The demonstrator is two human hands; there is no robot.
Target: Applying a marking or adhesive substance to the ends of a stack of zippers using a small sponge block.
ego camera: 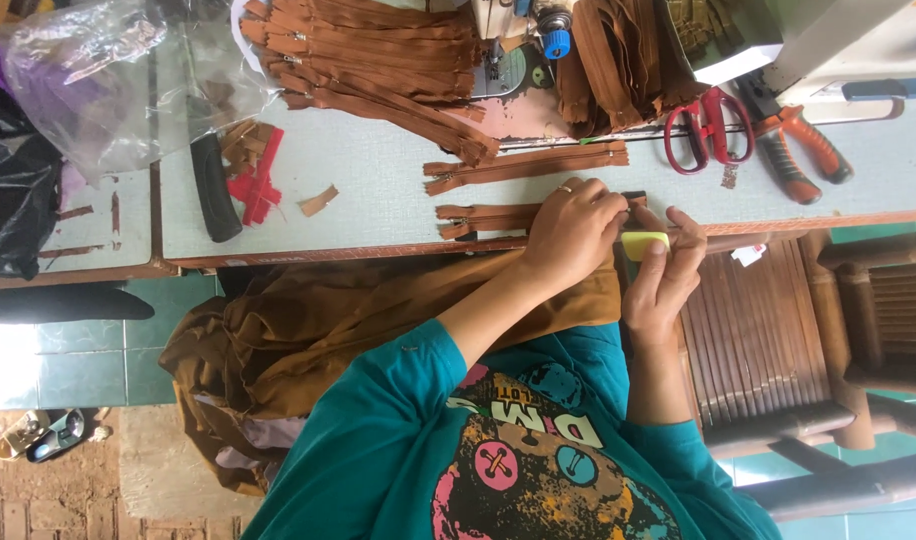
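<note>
My left hand (pixel 570 232), with a ring on one finger, pinches the end of a brown zipper (pixel 488 216) that lies along the near edge of the grey table (pixel 378 190). Right beside it, my right hand (pixel 666 275) grips a small yellow block (pixel 644 243) with the thumb on top, touching the zipper end by my left fingers. The zipper's tip is hidden under both hands. A second brown zipper (pixel 526 165) lies just beyond the first.
A heap of brown zippers (pixel 368 50) and a sewing machine (pixel 523 40) sit at the table's far side. Red scissors (pixel 708 128) and orange-handled pliers (pixel 800 150) lie to the right. A plastic bag (pixel 108 80), red scraps (pixel 258 185), brown cloth (pixel 308 330) and wooden chair (pixel 778 330) surround me.
</note>
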